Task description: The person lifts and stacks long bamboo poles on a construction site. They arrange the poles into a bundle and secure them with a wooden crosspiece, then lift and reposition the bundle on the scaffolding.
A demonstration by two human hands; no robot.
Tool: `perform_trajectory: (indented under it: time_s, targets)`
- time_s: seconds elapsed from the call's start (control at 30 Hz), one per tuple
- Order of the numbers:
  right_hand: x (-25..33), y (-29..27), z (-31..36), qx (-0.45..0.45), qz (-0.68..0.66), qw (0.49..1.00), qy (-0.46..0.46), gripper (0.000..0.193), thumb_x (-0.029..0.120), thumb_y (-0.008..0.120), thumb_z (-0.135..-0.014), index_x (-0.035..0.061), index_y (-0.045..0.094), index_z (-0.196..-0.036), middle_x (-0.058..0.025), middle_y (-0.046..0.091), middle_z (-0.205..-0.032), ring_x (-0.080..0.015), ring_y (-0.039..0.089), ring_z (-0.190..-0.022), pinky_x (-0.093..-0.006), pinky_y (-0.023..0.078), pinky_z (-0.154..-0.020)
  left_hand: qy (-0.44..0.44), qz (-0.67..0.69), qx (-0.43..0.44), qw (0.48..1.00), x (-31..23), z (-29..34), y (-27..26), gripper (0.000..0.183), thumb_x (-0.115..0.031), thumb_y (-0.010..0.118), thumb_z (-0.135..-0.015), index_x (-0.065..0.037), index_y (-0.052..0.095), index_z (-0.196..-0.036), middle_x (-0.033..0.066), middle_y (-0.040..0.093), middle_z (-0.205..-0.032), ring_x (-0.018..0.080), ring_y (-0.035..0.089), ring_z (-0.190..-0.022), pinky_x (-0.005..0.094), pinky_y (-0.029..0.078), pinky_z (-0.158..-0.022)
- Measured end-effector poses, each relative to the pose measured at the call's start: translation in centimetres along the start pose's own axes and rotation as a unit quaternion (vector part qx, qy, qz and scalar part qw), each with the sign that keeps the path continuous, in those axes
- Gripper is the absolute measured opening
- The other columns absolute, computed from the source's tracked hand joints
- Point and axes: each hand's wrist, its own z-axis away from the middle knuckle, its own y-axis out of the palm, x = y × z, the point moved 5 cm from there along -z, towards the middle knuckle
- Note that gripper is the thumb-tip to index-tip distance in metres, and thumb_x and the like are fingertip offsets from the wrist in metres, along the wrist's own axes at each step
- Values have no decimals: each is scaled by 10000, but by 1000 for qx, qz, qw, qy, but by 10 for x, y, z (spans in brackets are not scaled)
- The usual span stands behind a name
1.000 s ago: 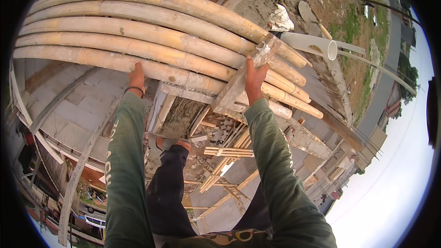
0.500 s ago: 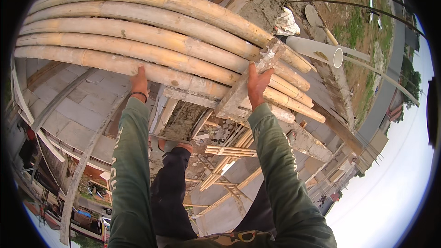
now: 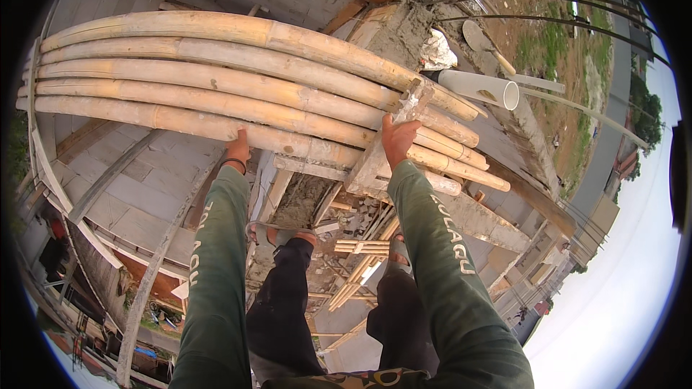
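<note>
We grip the bamboo poles [image 3: 216,94] — left hand [image 3: 236,150] and right hand [image 3: 398,138] both clasped — steady footing needed next.

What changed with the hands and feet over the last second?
The left hand slid rightward along the nearest bamboo pole. A second sandalled foot came into view below. The right hand stayed on the wooden plank, and the poles kept their stack.

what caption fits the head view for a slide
Left hand and right hand grip the nearest of the stacked bamboo poles, beside a white pipe.
</note>
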Motion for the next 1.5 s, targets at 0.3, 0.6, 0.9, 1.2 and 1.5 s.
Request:
perform_trajectory:
  time_s: [0.3, 0.6, 0.9, 1.2, 1.5]
  targets:
    - [-1, 35, -1, 25, -164, 980, 111, 699, 454, 676, -815, -55, 310, -1123, -272, 553, -991, -369, 633, -859, -408, 537, -743, 98, -260, -83, 957, 14, 131, -61, 951, -621, 454, -875, 94, 180, -1439, 298, 332, -1433, 394, 392, -1305, 438, 332, -1051]
    - [-40, -35, -16, 380, -318, 853, 161, 821, 581, 619, -800, -74, 337, -1207, -301, 572, -1144, -399, 624, -1009, -462, 493, -868, -77, -396, 63, 913, 58, 294, -117, 930, -567, 524, -858, 116, 196, -1397, 391, 418, -1310, 469, 417, -1257, 443, 352, -1036]
    - [-137, -183, 12, 400, -357, 841, 66, 772, 596, 567, -805, -50, 497, -1220, -303, 588, -1152, -425, 568, -1099, -474, 451, -915, 101, -348, 112, 925, -110, 424, -18, 758, -448, 585, -861, 52, 342, -1378, 291, 464, -1331, 386, 443, -1263, 420, 368, -1019]
    - [-209, -313, 161, 441, -463, 763, 95, 777, 590, 521, -850, -90, 513, -1227, -341, 559, -1164, -441, 526, -1145, -466, 416, -951, 299, -163, 217, 915, -406, 582, 72, 599, -240, 578, -932, 6, 304, -1405, 210, 524, -1285, 287, 511, -1208, 367, 417, -983]
    - [-230, -347, 241, 337, -623, 624, 329, 571, 419, 523, -915, -93, 551, -1169, -328, 589, -1120, -394, 569, -1104, -443, 427, -923, 627, -323, 335, 625, -600, 720, 248, 906, -454, 701, -808, -63, 219, -1469, 206, 413, -1402, 367, 365, -1325, 432, 289, -1105]
